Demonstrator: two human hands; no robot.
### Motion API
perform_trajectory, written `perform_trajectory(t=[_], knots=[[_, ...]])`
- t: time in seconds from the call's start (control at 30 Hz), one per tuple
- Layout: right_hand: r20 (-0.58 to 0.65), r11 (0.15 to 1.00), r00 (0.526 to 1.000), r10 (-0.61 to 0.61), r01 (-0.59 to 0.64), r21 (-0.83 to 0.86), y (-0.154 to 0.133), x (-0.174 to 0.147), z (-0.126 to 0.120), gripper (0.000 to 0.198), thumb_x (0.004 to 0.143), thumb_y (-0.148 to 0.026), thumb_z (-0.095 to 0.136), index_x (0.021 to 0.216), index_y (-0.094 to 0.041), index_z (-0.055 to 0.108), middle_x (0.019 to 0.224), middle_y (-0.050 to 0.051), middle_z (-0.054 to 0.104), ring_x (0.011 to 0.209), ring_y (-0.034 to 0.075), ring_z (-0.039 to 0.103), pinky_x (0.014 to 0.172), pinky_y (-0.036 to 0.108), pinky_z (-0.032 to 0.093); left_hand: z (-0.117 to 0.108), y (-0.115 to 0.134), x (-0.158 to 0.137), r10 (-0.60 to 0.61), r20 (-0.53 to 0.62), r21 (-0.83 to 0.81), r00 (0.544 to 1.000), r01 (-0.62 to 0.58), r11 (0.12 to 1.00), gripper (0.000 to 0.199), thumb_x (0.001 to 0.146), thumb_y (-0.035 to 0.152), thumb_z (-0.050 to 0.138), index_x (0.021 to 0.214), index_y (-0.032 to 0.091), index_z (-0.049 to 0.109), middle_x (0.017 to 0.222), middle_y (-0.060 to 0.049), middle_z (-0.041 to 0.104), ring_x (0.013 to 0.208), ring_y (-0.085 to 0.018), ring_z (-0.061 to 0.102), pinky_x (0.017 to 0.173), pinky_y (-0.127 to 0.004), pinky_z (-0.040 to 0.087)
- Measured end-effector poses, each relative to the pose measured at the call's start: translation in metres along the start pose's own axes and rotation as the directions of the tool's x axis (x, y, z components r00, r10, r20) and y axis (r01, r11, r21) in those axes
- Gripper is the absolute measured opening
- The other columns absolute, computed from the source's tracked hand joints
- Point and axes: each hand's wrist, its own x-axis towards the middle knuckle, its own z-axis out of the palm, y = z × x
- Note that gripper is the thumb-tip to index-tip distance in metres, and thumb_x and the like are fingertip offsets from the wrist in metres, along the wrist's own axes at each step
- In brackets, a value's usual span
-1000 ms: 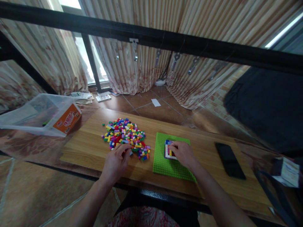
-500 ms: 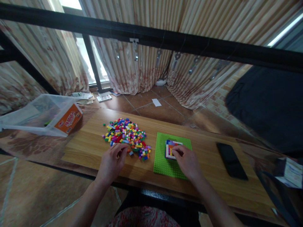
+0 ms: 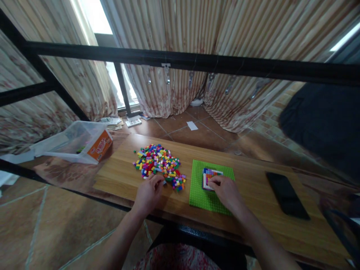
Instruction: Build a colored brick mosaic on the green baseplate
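My left hand [image 3: 150, 192] hovers at the near edge of a loose pile of small colourful toy bricks [image 3: 160, 159], its thumb and fingers curled together. Whatever may sit in that pinch is hidden. To the right lies a green studded baseplate [image 3: 199, 195]. On it stands a low square brick build [image 3: 207, 175], with blue and white along its border and orange and purple inside. The closed fingertips of my right hand [image 3: 227, 192] touch the build's near right part and cover some of it. Anything between these fingertips is too small to make out.
Baseplate and pile rest on a wooden board [image 3: 120, 180]. A black phone [image 3: 287, 195] lies at the right. At the left stands a clear plastic box [image 3: 75, 144] with an orange label. A black metal rail [image 3: 180, 60] with hanging hooks crosses beyond the board, before striped curtains.
The camera has turned, so the scene sits further right and slightly lower. My left hand stays by the pile's near edge. My right fingertips have shifted slightly on the build.
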Motion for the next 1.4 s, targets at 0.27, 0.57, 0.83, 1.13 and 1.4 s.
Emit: perform_trajectory(t=[0.27, 0.57, 0.83, 1.13, 1.4], knots=[[-0.239, 0.978, 0.971, 0.004, 0.046, 0.204, 0.003, -0.028, -0.008, 0.035, 0.085, -0.046, 0.05, 0.087, -0.021, 0.074, 0.093, 0.007, 0.072, 0.083, 0.023, 0.065, 0.079, 0.035, 0.047, 0.011, 0.022, -0.011, -0.019, 0.136, 0.063, 0.991, 0.011, 0.998, 0.021, 0.092, 0.019, 0.043, 0.091, 0.021, 0.065, 0.091, -0.004, 0.062, 0.079, -0.015, 0.061, 0.07, -0.025, 0.043], [-0.4, 0.966, 0.889, 0.224, -0.147, 0.213, 0.086, -0.091, -0.01, 0.042, 0.079, -0.057, 0.056, 0.09, -0.021, 0.074, 0.096, 0.01, 0.074, 0.087, 0.029, 0.069, 0.077, 0.039, 0.052, 0.03, 0.036, -0.01, -0.142, 0.142, 0.273, 0.98, 0.099, 0.957, 0.014, 0.091, 0.031, 0.05, 0.09, 0.022, 0.06, 0.095, -0.004, 0.064, 0.083, -0.017, 0.062, 0.067, -0.026, 0.04], [-0.477, 0.953, 0.825, 0.301, -0.249, 0.172, 0.123, -0.108, -0.006, 0.048, 0.079, -0.064, 0.052, 0.091, -0.022, 0.074, 0.1, 0.01, 0.074, 0.089, 0.03, 0.068, 0.078, 0.042, 0.051, 0.032, 0.035, -0.008, -0.106, 0.14, 0.292, 0.984, 0.062, 0.954, 0.018, 0.094, 0.024, 0.043, 0.09, 0.021, 0.06, 0.094, -0.005, 0.065, 0.083, -0.018, 0.062, 0.069, -0.027, 0.041], [-0.611, 0.98, 0.783, 0.116, -0.191, -0.058, 0.106, -0.097, 0.016, 0.048, 0.093, -0.054, 0.039, 0.096, -0.019, 0.071, 0.095, 0.011, 0.071, 0.082, 0.024, 0.065, 0.067, 0.032, 0.045, 0.041, 0.087, 0.01, 0.173, 0.114, -0.051, 0.978, -0.168, 0.984, 0.017, 0.094, 0.023, 0.047, 0.088, 0.021, 0.062, 0.09, -0.003, 0.066, 0.082, -0.014, 0.062, 0.072, -0.024, 0.046], [-0.618, 0.981, 0.781, 0.091, -0.176, -0.077, 0.102, -0.098, 0.014, 0.039, 0.094, -0.045, 0.042, 0.095, -0.018, 0.071, 0.091, 0.01, 0.071, 0.08, 0.021, 0.063, 0.067, 0.03, 0.043, 0.077, 0.105, 0.039, 0.332, 0.255, -0.049, 0.908, -0.33, 0.943, 0.018, 0.094, 0.021, 0.048, 0.094, 0.023, 0.066, 0.093, -0.002, 0.069, 0.086, -0.014, 0.064, 0.075, -0.024, 0.046]])
